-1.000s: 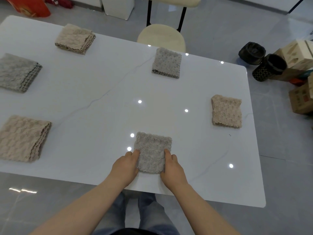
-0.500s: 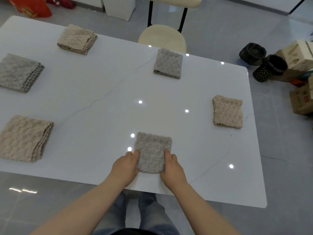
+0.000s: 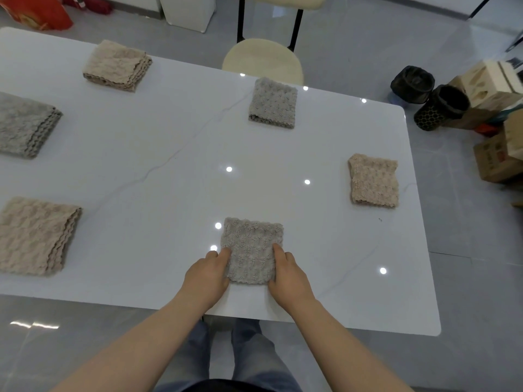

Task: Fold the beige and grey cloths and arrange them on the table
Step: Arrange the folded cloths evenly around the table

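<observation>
A folded grey cloth (image 3: 251, 247) lies flat near the front edge of the white table (image 3: 158, 176). My left hand (image 3: 208, 274) touches its left side and my right hand (image 3: 287, 275) its right side, fingers curled against the near corners. Other folded cloths lie spread around the table: a grey one (image 3: 273, 102) at the far middle, a beige one (image 3: 374, 180) at the right, a beige one (image 3: 117, 65) at the far left, a grey one (image 3: 24, 124) at the left edge, and a beige one (image 3: 35, 236) at the near left.
A cream chair (image 3: 263, 59) stands behind the table's far edge. Two black mesh bins (image 3: 427, 94) and cardboard boxes (image 3: 498, 131) sit on the floor at the right. A red bag (image 3: 36, 11) is at the far left. My legs show below the table edge.
Hands and the grey cloth stay in place; only the view has shifted slightly.
</observation>
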{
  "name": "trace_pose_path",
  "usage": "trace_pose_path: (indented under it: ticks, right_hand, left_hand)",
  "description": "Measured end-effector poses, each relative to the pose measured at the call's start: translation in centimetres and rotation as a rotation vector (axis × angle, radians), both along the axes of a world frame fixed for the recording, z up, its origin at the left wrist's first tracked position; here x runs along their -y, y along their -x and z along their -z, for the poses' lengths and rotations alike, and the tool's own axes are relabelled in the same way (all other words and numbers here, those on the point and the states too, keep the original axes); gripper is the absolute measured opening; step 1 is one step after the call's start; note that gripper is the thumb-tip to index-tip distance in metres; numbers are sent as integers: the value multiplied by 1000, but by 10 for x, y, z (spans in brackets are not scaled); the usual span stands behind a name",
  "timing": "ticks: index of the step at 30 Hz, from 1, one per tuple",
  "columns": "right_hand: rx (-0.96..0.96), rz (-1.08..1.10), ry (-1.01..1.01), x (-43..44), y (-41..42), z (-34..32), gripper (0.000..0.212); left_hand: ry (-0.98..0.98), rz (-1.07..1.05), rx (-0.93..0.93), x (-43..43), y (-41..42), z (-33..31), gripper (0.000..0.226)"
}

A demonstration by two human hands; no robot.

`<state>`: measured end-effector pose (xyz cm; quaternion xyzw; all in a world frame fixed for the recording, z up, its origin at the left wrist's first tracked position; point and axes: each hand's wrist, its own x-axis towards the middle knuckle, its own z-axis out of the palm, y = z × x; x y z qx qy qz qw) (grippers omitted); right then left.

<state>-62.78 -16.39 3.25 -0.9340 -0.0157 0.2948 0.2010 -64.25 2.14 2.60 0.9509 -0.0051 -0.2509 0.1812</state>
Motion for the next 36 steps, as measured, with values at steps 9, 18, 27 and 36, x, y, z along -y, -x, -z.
trace_pose_path:
  ticks: [9, 18, 27, 36]
  right_hand:
    - [-20, -26, 48, -1, -2, -5, 72]
    - [52, -117, 138, 1, -3, -28, 35]
    - [95, -217, 143, -25, -2, -67, 33]
    - [105, -281, 59, -77, 11, -93, 33]
  left_hand:
    - [-24, 25, -19, 1, -2, -5, 59]
    - [-13, 45, 17, -9, -5, -22, 31]
    - [-63, 133, -15, -39, -2, -56, 36]
    - [-37, 48, -14, -74, 22, -81, 38]
